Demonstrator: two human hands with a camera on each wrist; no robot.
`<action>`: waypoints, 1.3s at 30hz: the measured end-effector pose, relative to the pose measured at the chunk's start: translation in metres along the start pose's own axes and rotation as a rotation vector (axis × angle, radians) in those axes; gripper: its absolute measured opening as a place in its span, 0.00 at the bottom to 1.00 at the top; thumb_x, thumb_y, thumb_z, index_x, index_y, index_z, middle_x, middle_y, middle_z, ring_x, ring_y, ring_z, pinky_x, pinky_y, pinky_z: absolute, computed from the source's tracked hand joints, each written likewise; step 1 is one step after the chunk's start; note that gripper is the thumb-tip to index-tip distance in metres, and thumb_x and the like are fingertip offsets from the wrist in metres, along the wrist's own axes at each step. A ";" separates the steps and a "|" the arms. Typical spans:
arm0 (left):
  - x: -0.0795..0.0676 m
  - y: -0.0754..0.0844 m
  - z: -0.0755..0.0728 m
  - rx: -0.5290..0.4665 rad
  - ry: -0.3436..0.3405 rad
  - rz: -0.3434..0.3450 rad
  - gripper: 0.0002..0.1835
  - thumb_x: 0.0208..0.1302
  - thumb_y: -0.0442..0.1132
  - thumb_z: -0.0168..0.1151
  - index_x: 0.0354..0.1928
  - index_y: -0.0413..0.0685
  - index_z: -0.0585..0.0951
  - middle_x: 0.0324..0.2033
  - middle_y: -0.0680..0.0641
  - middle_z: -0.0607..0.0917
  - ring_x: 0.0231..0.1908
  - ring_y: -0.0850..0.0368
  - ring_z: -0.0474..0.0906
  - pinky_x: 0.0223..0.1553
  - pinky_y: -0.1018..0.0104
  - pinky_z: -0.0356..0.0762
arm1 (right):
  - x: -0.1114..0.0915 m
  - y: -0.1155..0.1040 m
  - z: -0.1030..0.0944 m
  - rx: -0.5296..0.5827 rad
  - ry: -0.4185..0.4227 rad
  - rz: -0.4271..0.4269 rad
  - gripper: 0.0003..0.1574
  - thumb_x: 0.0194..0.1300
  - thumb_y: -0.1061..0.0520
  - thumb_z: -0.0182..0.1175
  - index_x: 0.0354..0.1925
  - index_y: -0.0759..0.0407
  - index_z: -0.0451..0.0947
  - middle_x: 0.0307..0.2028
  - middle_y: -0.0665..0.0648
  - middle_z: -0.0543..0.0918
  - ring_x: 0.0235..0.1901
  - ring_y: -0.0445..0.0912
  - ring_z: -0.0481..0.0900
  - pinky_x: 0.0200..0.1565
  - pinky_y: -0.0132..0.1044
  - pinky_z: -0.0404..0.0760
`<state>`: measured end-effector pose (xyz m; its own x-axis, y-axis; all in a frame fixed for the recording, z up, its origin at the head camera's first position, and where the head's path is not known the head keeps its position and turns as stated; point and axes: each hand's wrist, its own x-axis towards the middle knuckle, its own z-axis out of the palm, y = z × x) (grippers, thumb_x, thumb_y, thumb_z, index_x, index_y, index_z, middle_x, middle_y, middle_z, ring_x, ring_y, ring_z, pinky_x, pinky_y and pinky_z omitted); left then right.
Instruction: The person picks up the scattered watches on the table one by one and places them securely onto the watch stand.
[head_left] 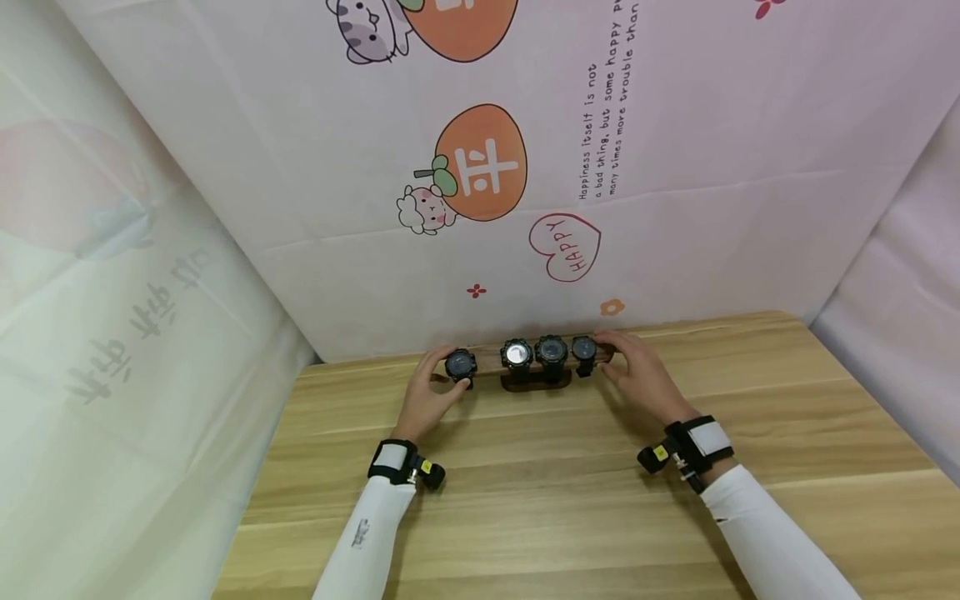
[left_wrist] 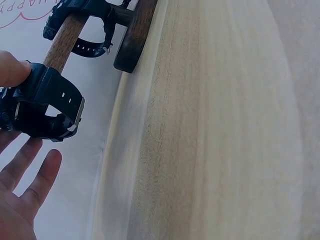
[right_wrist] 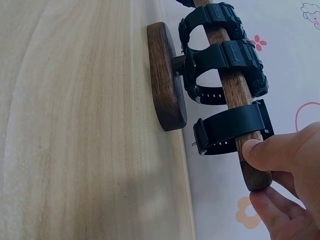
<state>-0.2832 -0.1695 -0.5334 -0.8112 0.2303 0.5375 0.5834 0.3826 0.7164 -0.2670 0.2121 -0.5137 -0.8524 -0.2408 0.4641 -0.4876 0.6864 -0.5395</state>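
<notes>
Watches, four of them in black with chunky cases, hung on a dark wooden watch stand (head_left: pixel 536 382) at the back edge of the table (head_left: pixel 570 500), close against the printed backdrop (head_left: pixel 480 167). The stand was a horizontal bar (right_wrist: pixel 235 95) on a short post above an oval base (right_wrist: pixel 165 82).

The left hand (head_left: pixel 423 398) was at the bar's left end, thumb against the leftmost watch (head_left: pixel 461 365); in the left wrist view its thumb pressed the strap while the other fingers (left_wrist: pixel 30 175) lay spread and loose below, not wrapped round anything. That watch sat apart from the other three. The right hand (head_left: pixel 637 375) pinched the bar's right end between thumb and fingers, just beside the rightmost watch (right_wrist: pixel 232 127).

By the look of them, the watches were light but bulky, with soft, slightly grippy resin straps buckled into loops; each would likely slide along the smooth bar with some drag and best be taken by the case or by the strap on both sides. The glass faces looked like the parts to keep off hard edges. The stand seemed stiff and top-heavy on its narrow base, so the bar end was a sensible place to steady it.
</notes>
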 end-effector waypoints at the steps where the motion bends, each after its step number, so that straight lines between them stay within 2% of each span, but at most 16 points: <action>1: 0.001 0.003 0.000 -0.004 -0.002 0.001 0.31 0.57 0.37 0.71 0.63 0.49 0.72 0.59 0.41 0.74 0.54 0.45 0.72 0.42 0.42 0.80 | 0.000 0.000 0.000 -0.001 0.001 0.002 0.31 0.58 0.67 0.66 0.61 0.61 0.73 0.60 0.62 0.74 0.55 0.56 0.72 0.57 0.56 0.73; 5: 0.002 0.028 -0.004 -0.006 -0.016 0.000 0.30 0.56 0.30 0.69 0.63 0.41 0.72 0.58 0.33 0.73 0.53 0.39 0.72 0.42 0.38 0.78 | 0.000 0.001 0.000 0.001 0.001 0.003 0.32 0.57 0.68 0.66 0.61 0.62 0.73 0.59 0.62 0.74 0.54 0.56 0.72 0.56 0.57 0.73; 8: 0.003 0.044 -0.007 -0.005 -0.021 0.004 0.30 0.56 0.28 0.68 0.62 0.41 0.72 0.57 0.31 0.73 0.53 0.38 0.72 0.42 0.37 0.77 | 0.000 0.001 0.000 0.002 0.001 0.004 0.32 0.57 0.69 0.66 0.61 0.61 0.73 0.59 0.62 0.75 0.54 0.56 0.72 0.56 0.57 0.73; 19: 0.008 0.046 -0.002 -0.011 -0.032 0.019 0.31 0.55 0.27 0.69 0.63 0.41 0.72 0.58 0.31 0.73 0.54 0.38 0.71 0.42 0.37 0.78 | 0.000 -0.001 -0.001 0.001 -0.011 0.038 0.31 0.59 0.65 0.66 0.61 0.58 0.73 0.61 0.58 0.74 0.57 0.53 0.70 0.60 0.53 0.71; 32: 0.011 0.040 0.007 0.018 -0.056 0.036 0.32 0.57 0.30 0.68 0.65 0.41 0.70 0.59 0.32 0.72 0.57 0.42 0.71 0.43 0.44 0.79 | 0.001 0.000 -0.001 0.015 -0.013 0.043 0.32 0.58 0.67 0.66 0.61 0.59 0.73 0.60 0.59 0.74 0.57 0.53 0.71 0.59 0.54 0.71; 39: 0.012 0.042 0.010 0.018 -0.070 0.018 0.32 0.58 0.30 0.67 0.65 0.42 0.70 0.60 0.33 0.72 0.58 0.41 0.69 0.48 0.41 0.77 | 0.001 0.001 -0.001 0.014 -0.011 0.033 0.31 0.58 0.68 0.66 0.60 0.60 0.73 0.60 0.61 0.74 0.57 0.56 0.70 0.59 0.56 0.71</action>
<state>-0.2687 -0.1420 -0.5010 -0.8017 0.2987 0.5177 0.5977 0.3940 0.6982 -0.2680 0.2133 -0.5135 -0.8701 -0.2260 0.4381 -0.4618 0.6845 -0.5641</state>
